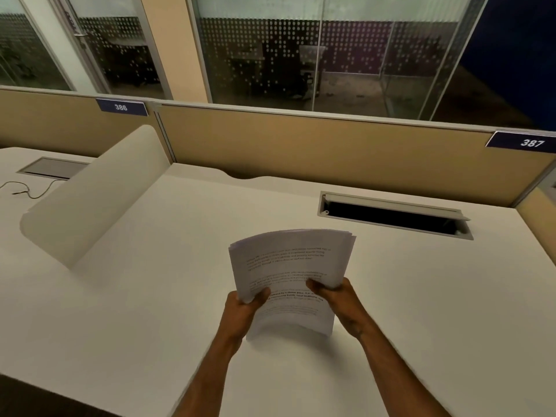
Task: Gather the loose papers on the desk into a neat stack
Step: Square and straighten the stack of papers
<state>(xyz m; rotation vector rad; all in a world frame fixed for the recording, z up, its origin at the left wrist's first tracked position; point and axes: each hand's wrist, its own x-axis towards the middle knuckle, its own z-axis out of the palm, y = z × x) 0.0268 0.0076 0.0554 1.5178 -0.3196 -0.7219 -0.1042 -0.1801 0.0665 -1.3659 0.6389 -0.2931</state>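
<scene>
Head view: both hands, left and right, grip the upright papers (text blurred, fingers hidden behind).

An open cable tray sits near the divider panel.

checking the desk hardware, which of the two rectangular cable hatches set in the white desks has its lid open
The grey cable hatch right of the held sheaf of printed papers, below the 387 sign: its lid is raised over a dark slot. The one by 386 lies closed.
</scene>
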